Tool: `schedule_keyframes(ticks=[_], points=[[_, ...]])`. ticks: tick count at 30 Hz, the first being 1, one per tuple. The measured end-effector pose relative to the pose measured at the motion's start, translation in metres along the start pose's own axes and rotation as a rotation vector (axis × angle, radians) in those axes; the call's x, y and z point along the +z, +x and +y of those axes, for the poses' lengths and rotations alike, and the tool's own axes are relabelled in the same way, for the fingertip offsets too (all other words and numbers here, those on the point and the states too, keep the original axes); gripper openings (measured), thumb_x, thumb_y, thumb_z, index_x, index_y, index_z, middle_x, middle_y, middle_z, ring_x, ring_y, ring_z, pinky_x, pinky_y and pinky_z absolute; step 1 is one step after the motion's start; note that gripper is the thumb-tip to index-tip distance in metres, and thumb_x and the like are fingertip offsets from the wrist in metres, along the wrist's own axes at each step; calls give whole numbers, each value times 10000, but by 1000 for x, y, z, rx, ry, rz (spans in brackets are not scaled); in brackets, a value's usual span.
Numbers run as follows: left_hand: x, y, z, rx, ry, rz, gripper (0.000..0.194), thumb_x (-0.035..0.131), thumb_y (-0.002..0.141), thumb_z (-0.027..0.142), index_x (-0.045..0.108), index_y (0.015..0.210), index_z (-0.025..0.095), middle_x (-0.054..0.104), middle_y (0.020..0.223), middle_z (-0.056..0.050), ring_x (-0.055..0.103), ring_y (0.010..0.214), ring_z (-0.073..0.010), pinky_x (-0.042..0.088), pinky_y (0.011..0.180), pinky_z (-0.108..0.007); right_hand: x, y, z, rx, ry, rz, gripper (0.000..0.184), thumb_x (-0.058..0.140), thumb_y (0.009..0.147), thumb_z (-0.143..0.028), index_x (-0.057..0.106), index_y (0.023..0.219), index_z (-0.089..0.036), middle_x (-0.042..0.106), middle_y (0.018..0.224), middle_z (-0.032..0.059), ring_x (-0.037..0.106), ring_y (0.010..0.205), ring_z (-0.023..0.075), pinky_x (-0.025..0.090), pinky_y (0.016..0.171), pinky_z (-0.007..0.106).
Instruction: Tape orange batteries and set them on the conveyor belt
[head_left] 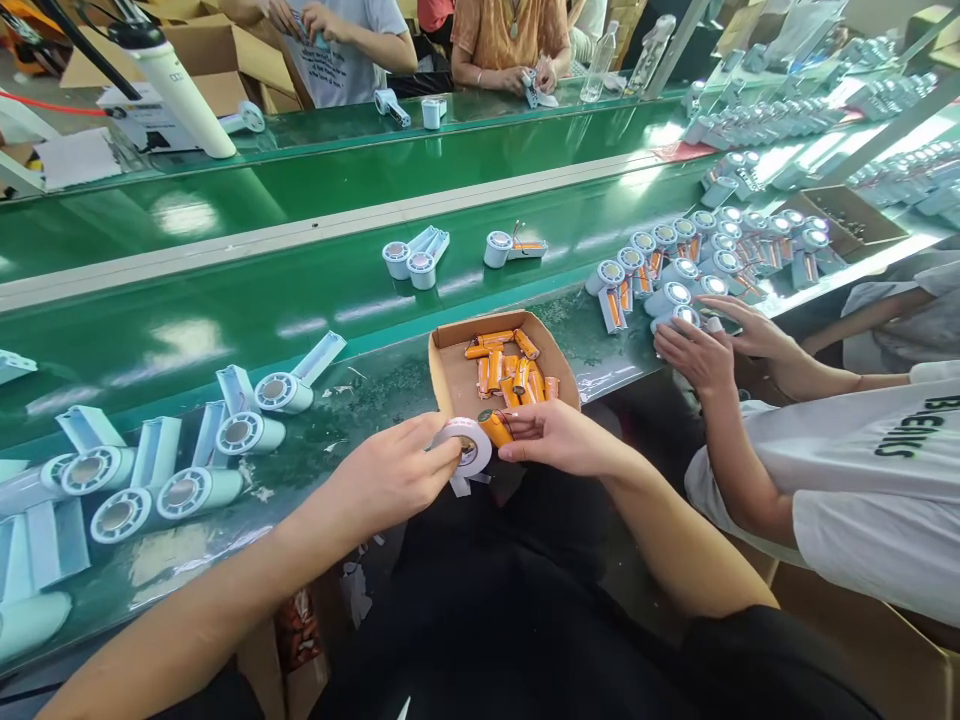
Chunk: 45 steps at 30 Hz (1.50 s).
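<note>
My left hand grips a roll of white tape by its rim, and a loose strip hangs below the roll. Between the fingers of my right hand is an orange cylindrical battery with a dark end, held close beside the tape. Just beyond both hands, an open cardboard box holds several more orange batteries. To the left, pale blue plastic housings with round ends and open channel handles lie in a group on the bench.
A green conveyor belt runs past the bench, carrying a few housings. On the right, a co-worker's hands touch housings fitted with batteries. Other people sit across the belt. A white cylindrical device leans at the far left.
</note>
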<state>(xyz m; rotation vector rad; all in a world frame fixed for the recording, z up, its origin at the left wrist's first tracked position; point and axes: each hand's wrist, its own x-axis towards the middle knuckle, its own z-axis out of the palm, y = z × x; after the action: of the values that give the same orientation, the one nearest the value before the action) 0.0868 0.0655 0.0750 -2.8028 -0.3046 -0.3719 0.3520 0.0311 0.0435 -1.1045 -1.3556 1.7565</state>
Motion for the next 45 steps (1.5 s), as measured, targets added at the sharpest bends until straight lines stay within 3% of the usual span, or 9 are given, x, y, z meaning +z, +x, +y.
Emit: schedule_keyframes(ticks=[7, 12, 17, 22, 27, 31, 32, 37, 45], points=[[20, 20, 27, -258, -35, 116, 153, 631, 1009, 134, 753, 1095, 97, 730, 1046, -111, 681, 1215, -326, 620, 1039, -426, 58, 24, 26, -286, 602, 760, 536, 948, 719, -467, 713, 1145, -243, 813, 1235, 96, 777, 1150, 295, 631, 1036, 459], [43, 26, 53, -459, -200, 224, 154, 671, 1018, 268, 746, 1093, 156, 747, 1032, -101, 666, 1213, -312, 630, 999, -447, 89, 27, 41, -305, 598, 892, 607, 896, 765, -526, 659, 1248, -246, 773, 1323, 136, 679, 1343, 334, 639, 1027, 468], [37, 21, 70, -475, -397, 275, 125, 666, 1012, 257, 743, 1004, 159, 733, 933, -94, 690, 1140, -291, 637, 963, -430, 39, 28, 14, -270, 474, 663, 493, 966, 683, -439, 717, 1061, -244, 830, 1137, 92, 768, 1155, 322, 677, 897, 422], [42, -63, 60, -614, -266, 270, 109, 637, 1003, 188, 742, 1030, 175, 732, 890, -87, 690, 1243, -313, 604, 1047, -464, -58, 16, -42, -771, 278, 961, 374, 857, 844, -468, 719, 1161, -324, 761, 1336, 18, 690, 1316, 228, 572, 1103, 412], [65, -121, 4, -763, -61, 324, 194, 626, 1000, 239, 738, 1156, 215, 793, 976, -78, 718, 1132, -326, 623, 949, -485, -52, -17, -5, -483, 285, 868, 607, 941, 761, -444, 689, 1298, -317, 817, 1204, 88, 766, 1172, 311, 596, 1047, 509], [87, -34, -72, -829, -117, 139, 308, 537, 1052, 311, 721, 1272, 199, 799, 1085, -85, 715, 1076, -264, 580, 997, -424, -23, -31, 31, -311, 460, 802, 780, 991, 695, -415, 639, 1389, -365, 847, 1072, 76, 805, 1064, 330, 617, 981, 519], [95, -1, -96, -853, -115, -32, 373, 509, 1061, 345, 689, 1355, 201, 788, 1184, -98, 690, 1153, -272, 554, 1040, -428, -21, -33, 32, -311, 489, 810, 767, 1007, 670, -407, 661, 1353, -358, 850, 1051, 78, 811, 1033, 327, 620, 967, 507], [130, 130, -195, -856, -40, -151, 476, 563, 992, 382, 652, 1418, 187, 696, 1396, -204, 552, 1343, -397, 471, 1070, -537, -29, -55, 28, -339, 509, 922, 705, 1048, 583, -377, 744, 1218, -330, 851, 1013, 96, 815, 884, 309, 634, 840, 442], [145, 139, -228, -637, -27, -241, 371, 642, 856, 222, 763, 1206, 235, 722, 1285, -192, 702, 1165, -352, 557, 959, -478, -64, -103, 80, -245, 412, 1078, 750, 1048, 515, -501, 806, 1189, -277, 832, 896, 111, 784, 800, 304, 606, 776, 422]])
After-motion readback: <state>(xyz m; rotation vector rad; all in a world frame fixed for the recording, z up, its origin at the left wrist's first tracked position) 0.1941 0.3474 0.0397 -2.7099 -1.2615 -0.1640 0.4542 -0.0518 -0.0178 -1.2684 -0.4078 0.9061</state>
